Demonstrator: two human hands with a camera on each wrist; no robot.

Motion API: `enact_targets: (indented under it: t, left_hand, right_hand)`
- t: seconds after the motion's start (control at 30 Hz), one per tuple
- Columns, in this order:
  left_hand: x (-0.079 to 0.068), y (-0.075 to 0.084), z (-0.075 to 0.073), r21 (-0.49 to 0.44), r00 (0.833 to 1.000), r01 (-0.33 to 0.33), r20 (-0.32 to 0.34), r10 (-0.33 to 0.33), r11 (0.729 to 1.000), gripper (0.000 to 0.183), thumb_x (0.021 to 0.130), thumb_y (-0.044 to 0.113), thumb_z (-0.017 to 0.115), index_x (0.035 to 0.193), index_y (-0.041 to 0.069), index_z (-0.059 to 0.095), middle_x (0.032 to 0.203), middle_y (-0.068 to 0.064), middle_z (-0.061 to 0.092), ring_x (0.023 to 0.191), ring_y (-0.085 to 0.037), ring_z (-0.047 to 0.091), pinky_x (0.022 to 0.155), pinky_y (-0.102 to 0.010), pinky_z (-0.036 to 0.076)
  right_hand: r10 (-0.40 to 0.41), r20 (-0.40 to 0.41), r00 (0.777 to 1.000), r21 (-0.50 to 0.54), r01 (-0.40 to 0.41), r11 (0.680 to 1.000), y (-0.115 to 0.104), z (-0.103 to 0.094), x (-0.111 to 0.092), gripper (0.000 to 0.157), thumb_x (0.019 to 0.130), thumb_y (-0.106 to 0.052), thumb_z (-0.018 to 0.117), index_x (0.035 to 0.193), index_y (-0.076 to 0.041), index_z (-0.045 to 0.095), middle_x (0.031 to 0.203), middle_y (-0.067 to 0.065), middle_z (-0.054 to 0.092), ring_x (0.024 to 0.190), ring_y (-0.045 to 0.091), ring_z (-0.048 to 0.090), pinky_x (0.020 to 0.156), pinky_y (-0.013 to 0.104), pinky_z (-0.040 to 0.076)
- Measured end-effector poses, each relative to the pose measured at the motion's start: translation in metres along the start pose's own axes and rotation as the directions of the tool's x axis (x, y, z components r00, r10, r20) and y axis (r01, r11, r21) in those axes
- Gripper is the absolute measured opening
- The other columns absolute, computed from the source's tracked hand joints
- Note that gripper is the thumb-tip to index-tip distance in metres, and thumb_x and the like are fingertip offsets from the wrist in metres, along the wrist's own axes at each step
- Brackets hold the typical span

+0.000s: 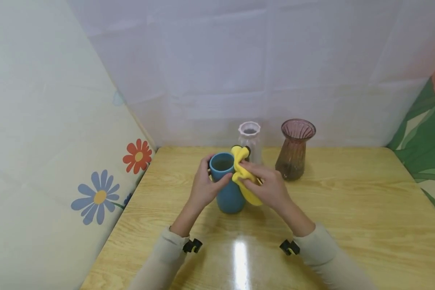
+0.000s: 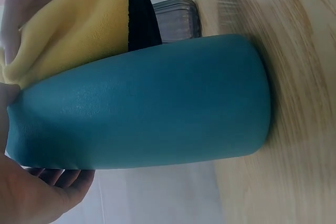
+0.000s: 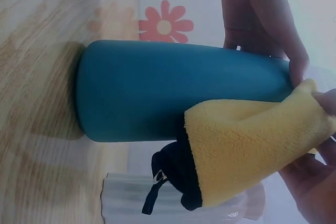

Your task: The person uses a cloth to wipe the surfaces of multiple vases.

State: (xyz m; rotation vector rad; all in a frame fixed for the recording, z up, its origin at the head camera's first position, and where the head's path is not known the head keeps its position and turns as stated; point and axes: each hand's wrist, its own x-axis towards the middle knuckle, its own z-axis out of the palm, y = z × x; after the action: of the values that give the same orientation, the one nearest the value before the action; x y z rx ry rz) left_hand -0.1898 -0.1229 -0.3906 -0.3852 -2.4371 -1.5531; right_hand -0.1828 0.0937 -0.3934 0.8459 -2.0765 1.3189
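Observation:
A blue vase (image 1: 230, 198) stands upright on the table, its round mouth facing up. My left hand (image 1: 204, 186) grips it just below the rim, thumb on the near side and fingers around the far left. In my right hand (image 1: 270, 186) a yellow cloth (image 1: 251, 196) is pinched between thumb and fingers, bunched at the right side of the vase's rim. The right wrist view shows the fuzzy cloth (image 3: 241, 145) hanging along the vase, with a black edge and a small black loop at its lower end.
Behind the cloth stands a whitish vase (image 1: 249, 139) with a scalloped rim, partly hidden. A purple ribbed glass vase (image 1: 291, 157) with a flared mouth is to its right. The wooden table (image 1: 348, 209) meets a white sheet (image 1: 210, 60) at the back.

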Motion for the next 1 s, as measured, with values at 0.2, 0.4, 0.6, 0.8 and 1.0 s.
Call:
enact_targets:
  t: [0.2,0.4,0.6,0.8,1.0]
  left_hand:
    - [0.002,0.000,-0.002,0.038,1.000,-0.006,0.014,0.005,0.999,0.077,0.086,0.031,0.081,0.147,0.006,0.040,0.132,-0.009,0.056,0.119,-0.025,0.057,0.103,-0.052,0.049]
    - [0.003,-0.001,-0.003,0.051,1.000,0.004,0.030,-0.005,0.999,0.078,0.086,0.032,0.081,0.147,0.007,0.040,0.131,-0.010,0.057,0.117,-0.026,0.059,0.099,-0.052,0.052]
    - [0.005,-0.001,-0.006,0.038,0.998,0.021,0.061,-0.023,0.999,0.076,0.086,0.032,0.081,0.146,0.008,0.041,0.131,-0.009,0.058,0.119,-0.027,0.059,0.099,-0.053,0.052]
    - [0.006,-0.001,-0.010,0.023,0.995,0.008,0.101,-0.010,1.000,0.077,0.086,0.028,0.082,0.147,0.007,0.040,0.132,-0.010,0.058,0.120,-0.027,0.058,0.101,-0.054,0.050]
    - [0.008,-0.002,-0.013,-0.003,0.992,-0.005,0.130,0.005,1.000,0.075,0.085,0.022,0.082,0.146,0.005,0.040,0.132,-0.013,0.058,0.119,-0.028,0.058,0.103,-0.056,0.048]
  right_hand:
    - [0.050,-0.006,0.999,0.021,-0.050,0.999,-0.002,0.003,-0.003,0.041,0.081,-0.004,0.084,0.121,-0.003,0.073,0.121,0.013,0.071,0.107,0.031,0.071,0.078,0.034,0.061]
    - [0.063,-0.013,0.998,0.013,-0.063,0.998,-0.003,0.006,-0.008,0.040,0.080,-0.003,0.084,0.119,-0.003,0.074,0.119,0.013,0.072,0.099,0.029,0.074,0.072,0.028,0.061]
    - [0.032,-0.033,0.999,0.019,-0.031,0.999,-0.001,0.009,-0.012,0.039,0.078,-0.001,0.084,0.116,-0.001,0.075,0.116,0.016,0.072,0.093,0.029,0.075,0.067,0.021,0.059]
    - [-0.001,-0.041,0.999,0.014,0.001,1.000,0.001,0.012,-0.017,0.038,0.077,0.001,0.084,0.114,0.000,0.075,0.113,0.016,0.073,0.096,0.031,0.075,0.069,0.022,0.060]
    - [0.009,-0.011,1.000,-0.020,-0.009,1.000,0.002,0.014,-0.025,0.038,0.077,0.001,0.084,0.114,0.000,0.076,0.113,0.016,0.073,0.099,0.031,0.074,0.074,0.028,0.061]
